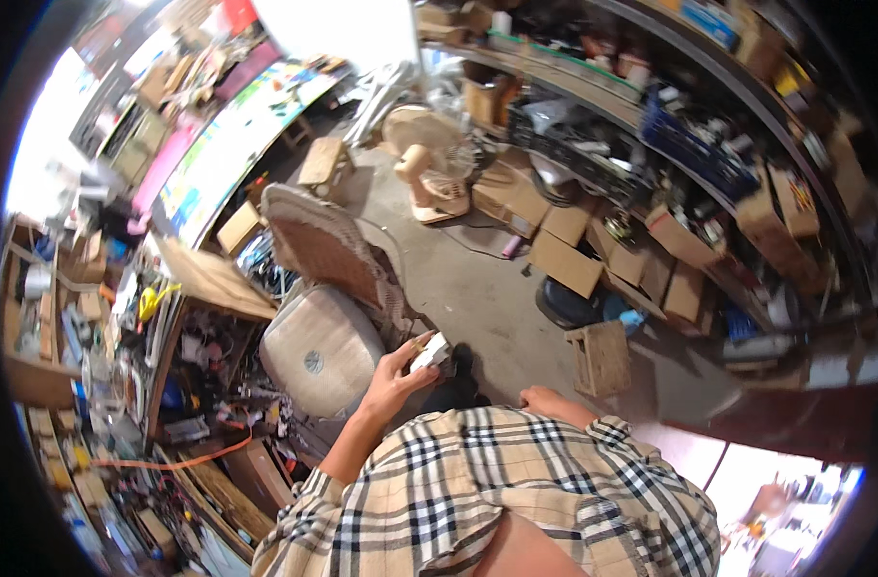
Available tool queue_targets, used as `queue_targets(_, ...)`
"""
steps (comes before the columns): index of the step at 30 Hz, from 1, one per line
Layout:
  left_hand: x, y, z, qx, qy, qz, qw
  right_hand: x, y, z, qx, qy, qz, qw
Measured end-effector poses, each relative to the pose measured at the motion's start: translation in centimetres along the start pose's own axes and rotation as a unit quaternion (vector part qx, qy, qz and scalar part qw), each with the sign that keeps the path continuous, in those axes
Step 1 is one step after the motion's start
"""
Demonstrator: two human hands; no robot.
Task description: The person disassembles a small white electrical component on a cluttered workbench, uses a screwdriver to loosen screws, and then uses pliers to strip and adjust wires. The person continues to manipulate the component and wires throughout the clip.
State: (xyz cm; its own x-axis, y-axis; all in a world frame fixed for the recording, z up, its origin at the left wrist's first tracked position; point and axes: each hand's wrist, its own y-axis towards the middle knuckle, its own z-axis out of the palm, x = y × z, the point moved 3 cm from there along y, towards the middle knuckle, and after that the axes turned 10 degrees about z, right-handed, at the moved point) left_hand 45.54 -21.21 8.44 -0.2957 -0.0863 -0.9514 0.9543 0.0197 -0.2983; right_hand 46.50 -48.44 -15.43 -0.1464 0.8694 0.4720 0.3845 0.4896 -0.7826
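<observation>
My left hand (399, 375) is closed around a small white block-like object (431, 353), pinched between thumb and fingers in front of my body. What kind of object it is, I cannot make out. Just to its left stands a chair with a pale, worn seat (319, 356) and a brown woven backrest (328, 240). My right hand (538, 397) hangs low by the front of my checked shirt (516, 462), partly hidden by it. Its fingers are too small and covered to read. The nearest thing to that hand is a small wooden stool (601, 358).
A beige fan (425, 178) and another wooden stool (326, 165) stand farther ahead on the concrete floor (458, 288). Open cardboard boxes (566, 250) sit along the crowded shelves (593, 87) at right. Cluttered benches (208, 279) and an orange cord (184, 464) lie at left.
</observation>
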Motion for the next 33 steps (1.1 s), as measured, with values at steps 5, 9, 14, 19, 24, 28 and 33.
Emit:
queue_targets(5, -1.9, 7.4, -3.3, -0.015, -0.084, 0.031, 0.996, 2.2, 6.2, -9.0, 0.012, -0.036, -0.071, 0.997)
queue_targets(9, -3.2, 13.5, -6.7, -0.045, -0.111, 0.087, 0.989, 5.1, 12.0, -17.0, 0.048, -0.083, -0.085, 0.992)
queue_targets(14, -6.0, 19.0, -12.1, -0.122, 0.024, 0.081, 0.989, 14.4, 18.9, -26.7, 0.058, -0.175, -0.178, 0.967)
queue_targets(19, -6.5, 25.3, -15.7, -0.257, 0.156, 0.097, 0.949, 20.9, 29.1, -35.1, 0.022, -0.226, -0.223, 0.948)
queue_targets(24, -5.0, 28.2, -16.6, -0.377, 0.257, -0.005, 0.89, 25.5, 39.3, -37.0, 0.08, -0.3, -0.348, 0.885)
queue_targets(28, -3.3, 29.7, -16.0, -0.431, 0.325, -0.145, 0.829, 30.1, 43.3, -38.7, 0.152, -0.406, -0.403, 0.806)
queue_targets(33, -2.9, 29.2, -13.6, -0.567, 0.289, -0.243, 0.732, 35.8, 48.7, -40.7, 0.162, -0.384, -0.467, 0.78)
